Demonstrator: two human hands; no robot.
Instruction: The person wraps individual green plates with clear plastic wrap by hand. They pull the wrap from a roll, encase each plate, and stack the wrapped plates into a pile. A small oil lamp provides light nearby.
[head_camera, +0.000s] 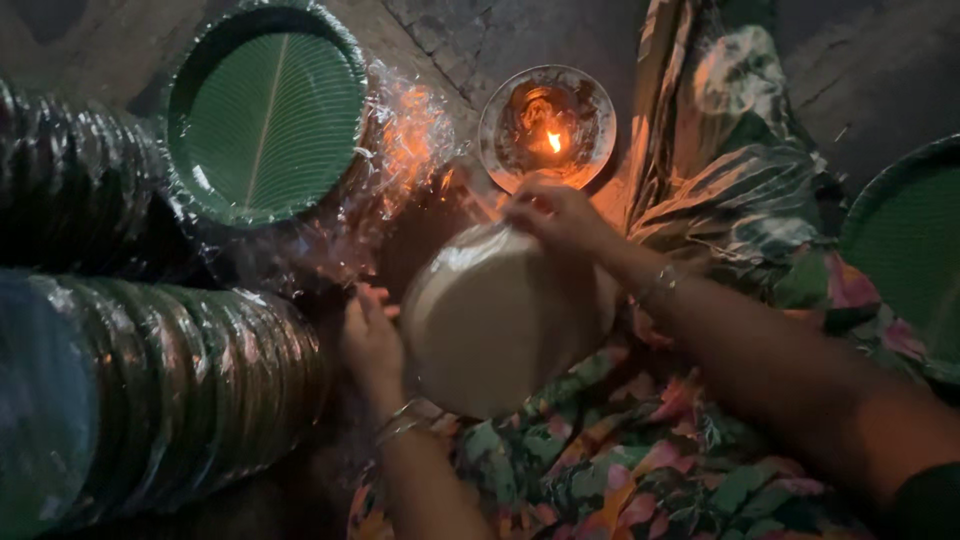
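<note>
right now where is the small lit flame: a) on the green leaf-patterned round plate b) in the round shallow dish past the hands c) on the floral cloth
b: the flame burns inside the round shallow dish, just beyond the right hand.

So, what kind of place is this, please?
Probably a dim home workspace on a stone floor for packing disposable plates: wrapped stacks of green plates, a small flame in a dish, and both hands holding a pale plate stack.
</note>
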